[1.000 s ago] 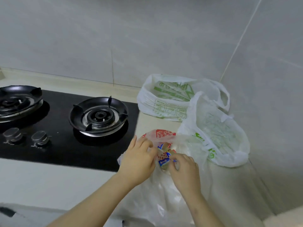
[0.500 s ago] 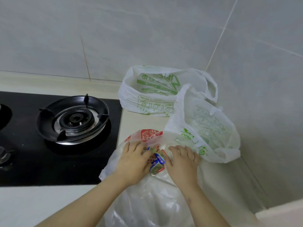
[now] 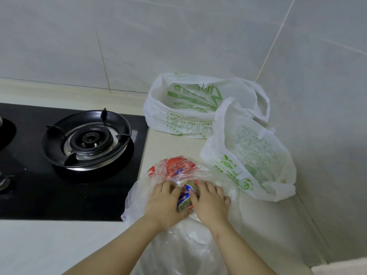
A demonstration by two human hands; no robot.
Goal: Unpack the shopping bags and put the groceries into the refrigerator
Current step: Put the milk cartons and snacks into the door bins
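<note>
Early stage: left hand (image 3: 166,203) and right hand (image 3: 210,203) both grip a small packet (image 3: 185,197) atop the clear bag (image 3: 178,245); the white bag (image 3: 256,155) at one o'clock probably awaits emptying.

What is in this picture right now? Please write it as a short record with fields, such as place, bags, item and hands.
place: counter in a tiled corner, beside a black stove with a burner
bags: clear bag in front; behind it the back white bag and the right white bag, both with green print
item: colourful packet at the top of the clear bag
left hand: grips the packet
right hand: grips the packet
</note>
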